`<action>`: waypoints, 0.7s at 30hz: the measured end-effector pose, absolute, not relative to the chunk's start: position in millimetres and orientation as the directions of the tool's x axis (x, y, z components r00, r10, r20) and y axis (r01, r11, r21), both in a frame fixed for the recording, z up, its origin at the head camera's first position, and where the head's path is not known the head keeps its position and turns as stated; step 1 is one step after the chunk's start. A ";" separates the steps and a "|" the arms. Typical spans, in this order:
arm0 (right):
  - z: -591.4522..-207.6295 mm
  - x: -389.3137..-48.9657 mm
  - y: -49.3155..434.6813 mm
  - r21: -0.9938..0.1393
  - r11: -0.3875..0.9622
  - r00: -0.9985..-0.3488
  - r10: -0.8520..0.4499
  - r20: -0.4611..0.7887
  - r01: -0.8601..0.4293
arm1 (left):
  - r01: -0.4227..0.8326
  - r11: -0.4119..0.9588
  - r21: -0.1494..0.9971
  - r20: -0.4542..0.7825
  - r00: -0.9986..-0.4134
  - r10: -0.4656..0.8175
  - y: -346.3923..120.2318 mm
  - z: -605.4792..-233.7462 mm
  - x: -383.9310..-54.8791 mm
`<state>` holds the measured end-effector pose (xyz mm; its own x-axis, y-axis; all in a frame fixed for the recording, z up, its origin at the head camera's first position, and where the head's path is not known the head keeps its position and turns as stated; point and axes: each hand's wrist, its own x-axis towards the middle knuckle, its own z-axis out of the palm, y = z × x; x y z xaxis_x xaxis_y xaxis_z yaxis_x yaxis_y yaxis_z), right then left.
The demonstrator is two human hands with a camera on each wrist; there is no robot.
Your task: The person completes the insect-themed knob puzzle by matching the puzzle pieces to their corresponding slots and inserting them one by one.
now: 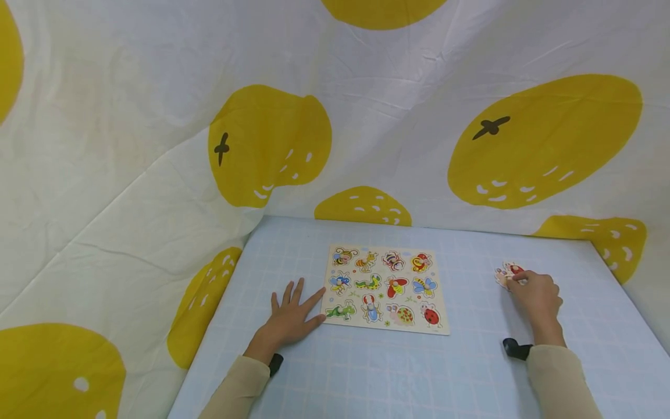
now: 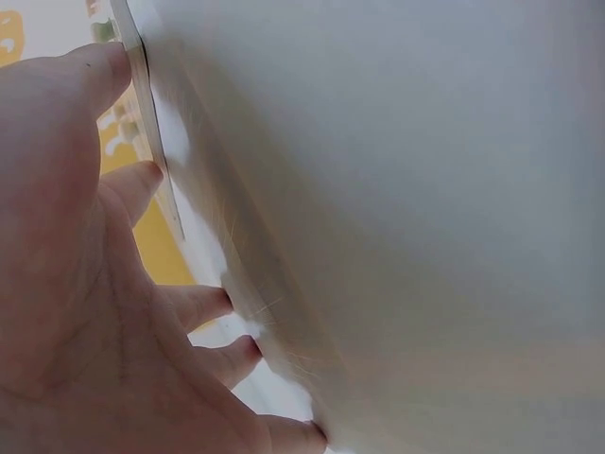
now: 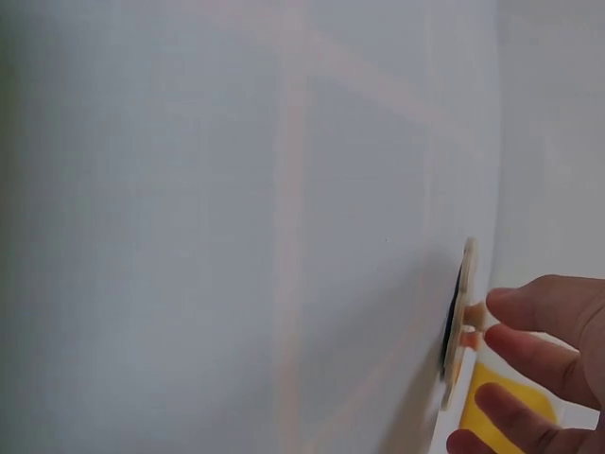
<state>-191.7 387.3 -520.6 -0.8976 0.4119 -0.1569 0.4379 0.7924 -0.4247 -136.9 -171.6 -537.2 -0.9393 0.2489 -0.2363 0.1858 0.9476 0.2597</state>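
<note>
In the head view, a wooden peg puzzle board with colourful insect pictures lies flat on the table. My left hand rests beside its left edge, fingers spread. Thumb and index fingertip sit right at that edge; the left wrist view shows the same two fingers against the board's side. Off to the right of the board, my right hand pinches a knobbed puzzle piece printed in pink and red. Edge-on in the right wrist view, the piece shows its knob at the thumb and index fingertips.
A pale blue checked cloth covers the table. White fabric with large yellow fruit shapes hangs behind and along the left side. Each wrist carries a black strap-on device.
</note>
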 end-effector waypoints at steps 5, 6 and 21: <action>-522.5 -193.2 386.6 -0.411 0.790 -0.890 0.420 -0.176 0.454 | 0.181 0.951 0.251 -0.243 -0.939 0.243 -171.4 -538.3 -137.7; -522.5 -193.5 386.5 -0.410 0.790 -0.890 0.421 -0.177 0.456 | 0.180 0.951 0.252 -0.242 -0.940 0.242 -171.3 -538.2 -137.6; -522.8 -197.3 385.1 -0.386 0.791 -0.880 0.438 -0.182 0.474 | 0.183 0.951 0.248 -0.237 -0.941 0.243 -170.7 -536.2 -136.6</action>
